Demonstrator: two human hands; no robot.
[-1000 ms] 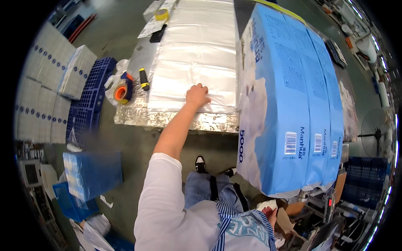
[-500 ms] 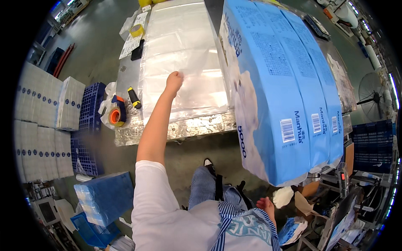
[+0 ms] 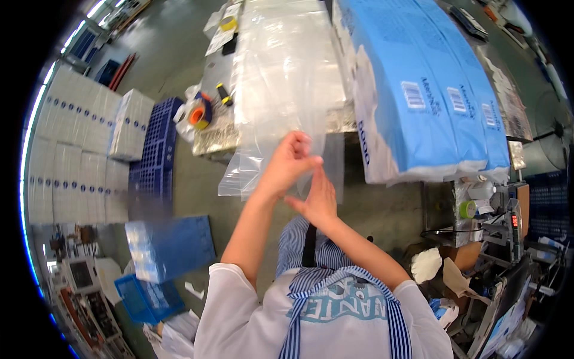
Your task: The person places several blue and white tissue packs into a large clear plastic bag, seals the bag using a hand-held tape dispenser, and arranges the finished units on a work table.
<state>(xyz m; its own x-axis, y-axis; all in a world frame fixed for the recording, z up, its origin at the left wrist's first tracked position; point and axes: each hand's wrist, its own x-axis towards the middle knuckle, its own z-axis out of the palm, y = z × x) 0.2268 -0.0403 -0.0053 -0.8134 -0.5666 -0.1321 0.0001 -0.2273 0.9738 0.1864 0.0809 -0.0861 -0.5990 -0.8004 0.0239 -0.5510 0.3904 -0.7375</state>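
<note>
My left hand (image 3: 289, 163) is closed on the edge of a clear plastic bag (image 3: 257, 134) lifted off the near end of the table, its loose end hanging over the edge. My right hand (image 3: 318, 200) is just below, thumb apart and fingers stretched up; their tips meet my left thumb. Whether the right fingers touch the film is hard to tell. Under the raised film lies a stack of clear plastic bags (image 3: 333, 81) on the table. To its right stand several large blue plastic-wrapped packs (image 3: 391, 72) side by side.
On the table's left lie a yellow-and-black cutter (image 3: 223, 94), a tape dispenser (image 3: 200, 115) and a yellow tape roll (image 3: 228, 23). White packs (image 3: 75, 113) are stacked at left beside a dark blue crate (image 3: 152, 143). A blue-wrapped bundle (image 3: 173, 246) and blue basket (image 3: 140, 296) sit on the floor.
My left hand has come nearer, pulling the end of a plastic bag up and past the table edge. My right hand has risen from my side to meet it. The view has shifted.
</note>
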